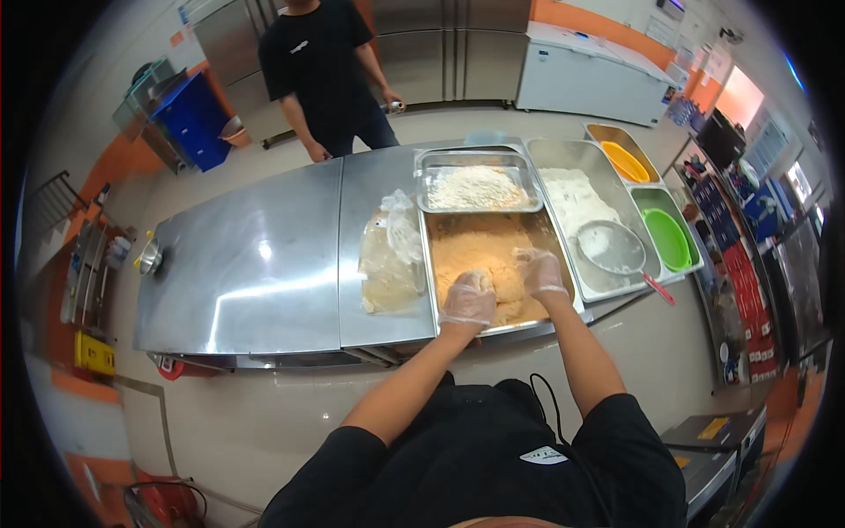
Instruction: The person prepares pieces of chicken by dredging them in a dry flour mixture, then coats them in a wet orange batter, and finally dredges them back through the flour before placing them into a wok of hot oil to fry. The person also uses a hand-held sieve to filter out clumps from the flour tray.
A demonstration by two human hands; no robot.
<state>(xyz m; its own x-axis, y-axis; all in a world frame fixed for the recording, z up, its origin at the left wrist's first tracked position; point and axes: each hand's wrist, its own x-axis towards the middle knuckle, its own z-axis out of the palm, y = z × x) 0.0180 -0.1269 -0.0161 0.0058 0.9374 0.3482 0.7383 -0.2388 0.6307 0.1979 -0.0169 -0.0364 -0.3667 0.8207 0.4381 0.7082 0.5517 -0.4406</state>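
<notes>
Just off centre toward three o'clock in the head view, a rectangular stainless-steel pan (547, 231) holds fine orange crumbs (466, 246). My clear-gloved left hand (471, 301) curls at eight o'clock of a rounded, crumb-covered mound (507, 287); my clear-gloved right hand (541, 273) is at two o'clock. My fingers bend inward, but I cannot tell whether either set grips anything. Light, even pressing seems best, keeping crumbs inside the rim.

Bright light, glare on tabletop (251, 273), curved edges, seemingly blurred
</notes>
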